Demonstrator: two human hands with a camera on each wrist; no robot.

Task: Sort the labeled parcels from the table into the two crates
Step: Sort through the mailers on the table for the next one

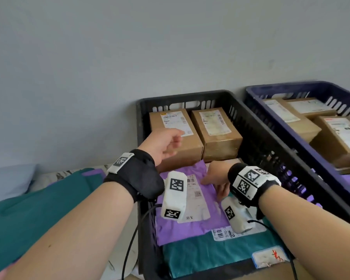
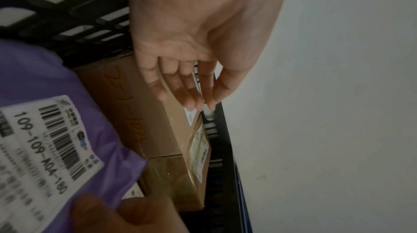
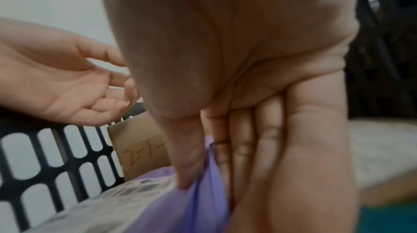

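A purple mailer parcel (image 1: 190, 231) (image 2: 45, 76) (image 3: 210, 192) with a white barcode label lies in the black crate (image 1: 182, 96), on top of a teal mailer (image 1: 210, 253). My right hand (image 1: 214, 186) (image 3: 210, 174) pinches the purple parcel's right edge, thumb on top and fingers underneath. My left hand (image 1: 175, 138) (image 2: 200, 97) hovers over the left cardboard box (image 1: 156, 122) at the crate's back, fingers relaxed and empty. A second cardboard box (image 1: 216, 128) stands beside it.
A blue crate (image 1: 291, 85) at the right holds several labeled cardboard boxes. On the table at the left lies another teal mailer (image 1: 38, 209) with a purple one (image 1: 91, 172) partly under it. A grey wall rises right behind both crates.
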